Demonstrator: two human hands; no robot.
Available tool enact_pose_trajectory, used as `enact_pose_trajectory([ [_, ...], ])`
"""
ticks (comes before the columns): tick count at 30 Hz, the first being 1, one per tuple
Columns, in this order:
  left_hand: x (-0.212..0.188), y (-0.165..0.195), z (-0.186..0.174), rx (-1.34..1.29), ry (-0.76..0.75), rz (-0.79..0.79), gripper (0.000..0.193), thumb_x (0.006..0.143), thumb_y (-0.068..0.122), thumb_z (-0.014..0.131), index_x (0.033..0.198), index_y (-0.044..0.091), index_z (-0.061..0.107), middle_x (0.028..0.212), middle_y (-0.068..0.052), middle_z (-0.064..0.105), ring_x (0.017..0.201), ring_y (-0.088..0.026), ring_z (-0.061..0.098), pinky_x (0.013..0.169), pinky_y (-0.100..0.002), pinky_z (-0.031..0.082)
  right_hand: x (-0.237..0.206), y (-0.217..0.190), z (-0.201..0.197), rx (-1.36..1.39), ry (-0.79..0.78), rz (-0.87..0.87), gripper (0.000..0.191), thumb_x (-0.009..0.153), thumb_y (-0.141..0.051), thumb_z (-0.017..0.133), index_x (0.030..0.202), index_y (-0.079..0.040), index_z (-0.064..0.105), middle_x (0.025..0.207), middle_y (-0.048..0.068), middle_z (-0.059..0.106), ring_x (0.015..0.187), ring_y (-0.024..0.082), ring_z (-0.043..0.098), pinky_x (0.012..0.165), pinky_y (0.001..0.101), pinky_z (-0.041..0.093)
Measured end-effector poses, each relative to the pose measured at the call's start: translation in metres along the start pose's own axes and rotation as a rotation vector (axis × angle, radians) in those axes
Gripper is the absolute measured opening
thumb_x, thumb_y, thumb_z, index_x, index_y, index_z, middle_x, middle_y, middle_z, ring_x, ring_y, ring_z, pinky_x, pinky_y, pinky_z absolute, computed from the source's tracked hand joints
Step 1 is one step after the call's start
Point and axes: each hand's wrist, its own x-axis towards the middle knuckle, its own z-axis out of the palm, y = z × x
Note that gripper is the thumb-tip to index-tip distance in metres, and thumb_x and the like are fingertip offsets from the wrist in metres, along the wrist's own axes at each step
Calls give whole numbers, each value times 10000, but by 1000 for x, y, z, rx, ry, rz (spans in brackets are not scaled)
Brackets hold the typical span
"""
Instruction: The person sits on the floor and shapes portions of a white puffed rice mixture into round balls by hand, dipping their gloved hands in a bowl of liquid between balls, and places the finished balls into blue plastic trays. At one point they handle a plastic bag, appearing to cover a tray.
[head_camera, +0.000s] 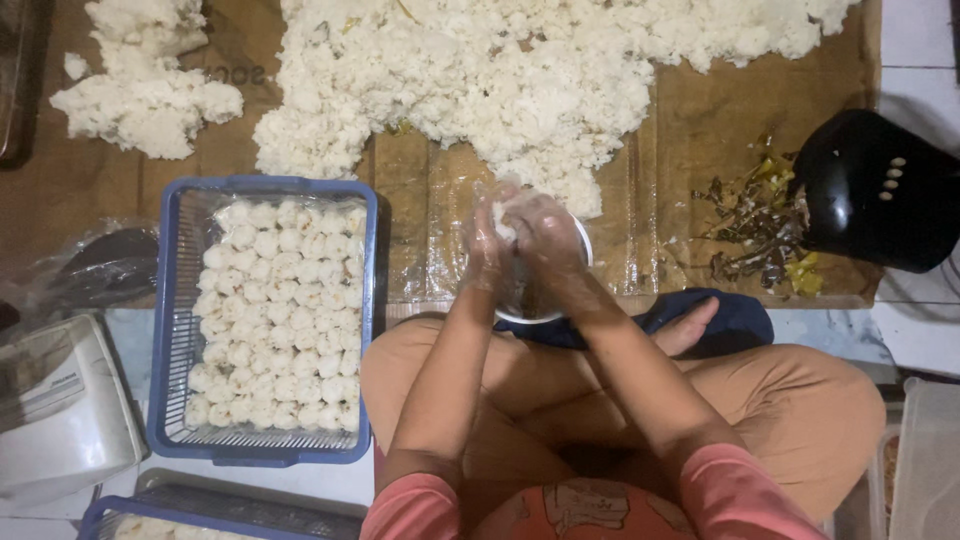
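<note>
head view, looking down at a person seated cross-legged on the floor. left hand (487, 245) and right hand (545, 232) meet in front of the knees, both in thin clear gloves, pressed together around a small lump of rice (503, 222); each grip is clenched on that lump, fingers curled over it. the hands sit directly above a small white bowl (583, 250), whose contents are hidden by the hands. just beyond the hands lies a large heap of cooked rice (500, 70) spread on a brown sheet (700, 120); a smaller rice pile (145, 90) lies apart at upper left. left of the left forearm, a blue basket (175, 300) holds rows of shaped rice balls (275, 320), nearly full. a second blue basket (110, 515) shows at the bottom edge. leaf scraps (760, 225) lie right of the bowl, beside a black object (880, 190).
</note>
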Motion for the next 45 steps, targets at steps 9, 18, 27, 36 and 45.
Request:
enact_pose_trajectory([
  [9,51,-54,-42,-116,-11,-8,343,1068,286,509,1260,16,596,1126,-177,682,909,-279,720,747,-407,611,-11,18,9,869,91,756,121,964,-147,642,1060,-95,693,949,87,686,724,190,640,609,331,589],
  [18,30,-38,-40,61,-73,-179,679,999,653,356,1304,105,617,1240,-107,672,1177,-261,619,1016,-405,493,-21,1,17,-137,-124,-189,133,961,-166,655,1050,-71,684,963,101,699,812,241,670,683,383,578],
  [27,28,-23,-7,453,185,-327,872,1020,748,281,1188,19,729,899,-140,625,874,-243,631,721,-388,516,-7,48,32,-49,-236,176,206,940,-190,677,1060,-22,671,899,146,686,806,311,641,684,461,525],
  [36,70,-52,-37,163,242,-132,522,1030,508,463,1167,51,676,995,-77,672,864,-204,652,633,-356,577,1,11,5,731,-216,672,350,1037,-279,587,1355,-153,514,1278,60,589,1097,177,595,892,364,510],
  [45,93,-83,-77,642,140,402,512,1077,422,548,944,-24,760,834,-122,740,757,-236,655,749,-396,531,5,13,8,-256,-138,-510,239,866,-22,689,1104,3,678,1037,132,700,967,274,699,853,361,594],
])
